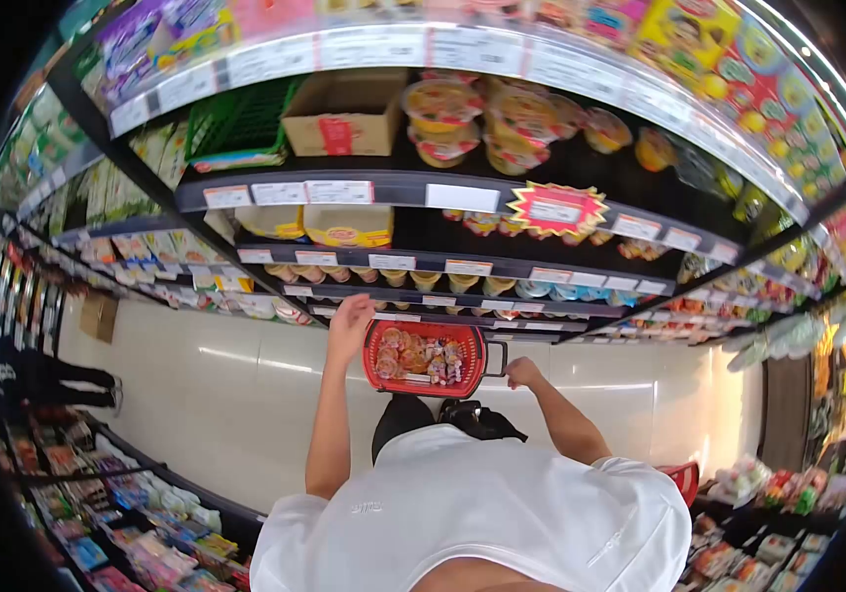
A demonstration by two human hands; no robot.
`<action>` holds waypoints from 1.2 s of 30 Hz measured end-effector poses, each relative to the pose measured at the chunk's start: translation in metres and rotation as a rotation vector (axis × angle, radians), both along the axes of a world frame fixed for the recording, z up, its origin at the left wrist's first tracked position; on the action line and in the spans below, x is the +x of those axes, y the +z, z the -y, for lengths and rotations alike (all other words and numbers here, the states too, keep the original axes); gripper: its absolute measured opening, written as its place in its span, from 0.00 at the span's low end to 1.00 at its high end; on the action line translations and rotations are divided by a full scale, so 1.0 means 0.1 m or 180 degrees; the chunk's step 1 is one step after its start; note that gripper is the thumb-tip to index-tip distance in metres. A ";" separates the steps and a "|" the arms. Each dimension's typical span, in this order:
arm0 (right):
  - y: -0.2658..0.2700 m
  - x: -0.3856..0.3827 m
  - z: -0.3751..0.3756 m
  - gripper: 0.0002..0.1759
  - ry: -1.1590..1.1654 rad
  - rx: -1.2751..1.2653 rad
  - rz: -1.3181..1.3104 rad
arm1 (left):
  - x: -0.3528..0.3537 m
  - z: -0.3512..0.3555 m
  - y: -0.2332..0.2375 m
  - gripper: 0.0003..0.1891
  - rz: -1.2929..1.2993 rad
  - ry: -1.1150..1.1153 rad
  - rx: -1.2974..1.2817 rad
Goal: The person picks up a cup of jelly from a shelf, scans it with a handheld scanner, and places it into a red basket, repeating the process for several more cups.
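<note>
My left hand (352,320) is raised beside the upper left edge of a red basket (371,367), near the lower shelf edge, its fingers loosely bent and apart with nothing visible in them. Just right of the basket's black handle (504,360), my right hand (524,373) has its fingers curled. Whether it touches the handle, or what is inside the fingers, is too small to make out. Inside the basket lie several round clear-lidded cups (398,353) on the left and small colourful wrapped items (442,361) on the right.
Shelves (462,261) ahead hold stacked cups (442,113), a cardboard box (344,116) and a green crate (240,123). At the far left stands a person in dark clothes (28,380), near a carton (98,317). Packaged goods (161,503) fill displays behind. Another red object (681,481) is behind my right shoulder.
</note>
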State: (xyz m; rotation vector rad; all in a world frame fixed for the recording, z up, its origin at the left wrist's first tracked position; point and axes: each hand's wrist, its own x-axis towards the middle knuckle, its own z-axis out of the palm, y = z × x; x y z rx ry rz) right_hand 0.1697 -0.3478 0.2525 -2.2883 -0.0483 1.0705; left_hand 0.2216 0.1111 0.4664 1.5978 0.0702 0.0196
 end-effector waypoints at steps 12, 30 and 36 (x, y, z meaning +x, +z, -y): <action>1.28 -0.91 -0.38 0.16 -0.3505 0.1724 0.0292 | 0.15 1.02 0.36 0.14 0.0196 -0.1666 -0.0322; 5.04 1.18 -1.45 0.18 -0.2462 0.3405 0.2684 | 0.20 0.38 0.30 0.13 0.0029 -0.1613 -0.0078; 5.11 1.39 -1.53 0.17 -0.2822 0.3438 0.2393 | 0.17 0.34 0.27 0.13 -0.0029 -0.1694 -0.0188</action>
